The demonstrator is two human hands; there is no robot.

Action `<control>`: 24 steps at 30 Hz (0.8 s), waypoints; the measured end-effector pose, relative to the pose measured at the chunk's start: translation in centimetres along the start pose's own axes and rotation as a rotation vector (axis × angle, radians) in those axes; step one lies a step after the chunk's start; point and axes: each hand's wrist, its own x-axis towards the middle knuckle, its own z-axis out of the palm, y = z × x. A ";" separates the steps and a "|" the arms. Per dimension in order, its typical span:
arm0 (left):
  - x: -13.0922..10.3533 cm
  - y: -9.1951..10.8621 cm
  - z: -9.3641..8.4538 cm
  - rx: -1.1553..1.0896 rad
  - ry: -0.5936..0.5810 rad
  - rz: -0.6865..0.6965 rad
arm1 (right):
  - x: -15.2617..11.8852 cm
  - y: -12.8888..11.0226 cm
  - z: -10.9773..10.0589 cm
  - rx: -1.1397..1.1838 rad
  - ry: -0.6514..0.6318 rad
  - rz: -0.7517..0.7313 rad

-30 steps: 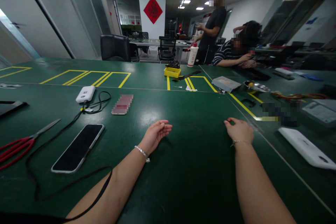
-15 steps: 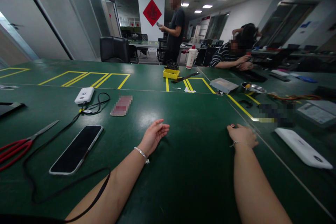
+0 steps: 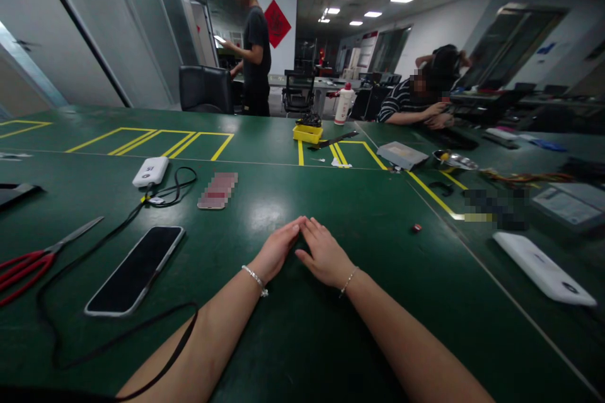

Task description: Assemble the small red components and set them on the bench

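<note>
My left hand (image 3: 278, 249) rests on the green table (image 3: 359, 340), its fingertips meeting those of my right hand (image 3: 325, 253). The fingers of both hands are stretched out, and no object shows in either. Away to the right of my right hand lies a small red object (image 3: 416, 228). Left of my left forearm is a phone (image 3: 137, 271) with a dark screen. A pinkish flat item (image 3: 218, 191), blurred over, lies beyond my left hand.
Red-handled scissors (image 3: 47, 258) and a white device (image 3: 151, 172) with a black cable lie at left. At right are a white power bank (image 3: 543, 267) and a grey box (image 3: 571, 204). A yellow tray (image 3: 307, 133) stands farther back. Two people are beyond.
My right hand has moved left from the small red object to touch my left hand's fingertips. The red object now lies uncovered. The standing person has moved left.
</note>
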 end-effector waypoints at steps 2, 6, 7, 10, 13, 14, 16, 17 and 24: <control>0.0 -0.2 0.1 0.096 -0.023 0.021 | -0.3 -0.3 0.9 0.003 -0.055 0.021; -0.1 -0.4 0.4 0.251 -0.054 0.029 | -0.4 -0.1 1.5 0.002 -0.065 0.026; -0.2 -0.4 0.4 0.248 -0.061 0.035 | -0.3 0.0 1.3 0.002 -0.058 0.010; -0.3 -0.3 0.2 0.145 -0.059 0.034 | 0.1 1.5 -0.4 -0.032 0.018 0.032; -0.4 -0.1 -0.1 0.035 -0.015 -0.010 | -0.7 5.2 -3.4 -0.159 0.199 0.393; -0.4 0.0 -0.2 0.014 -0.008 -0.022 | -1.4 6.9 -4.4 -0.215 0.244 0.564; -0.4 0.2 -0.2 -0.019 -0.013 -0.034 | -3.1 10.3 -6.2 -0.297 0.300 0.863; -0.4 0.3 -0.2 -0.035 -0.023 -0.039 | -4.1 11.8 -6.8 -0.312 0.318 0.991; -0.5 0.2 -0.2 0.011 -0.059 -0.058 | -6.6 15.8 -7.1 -0.131 0.261 1.311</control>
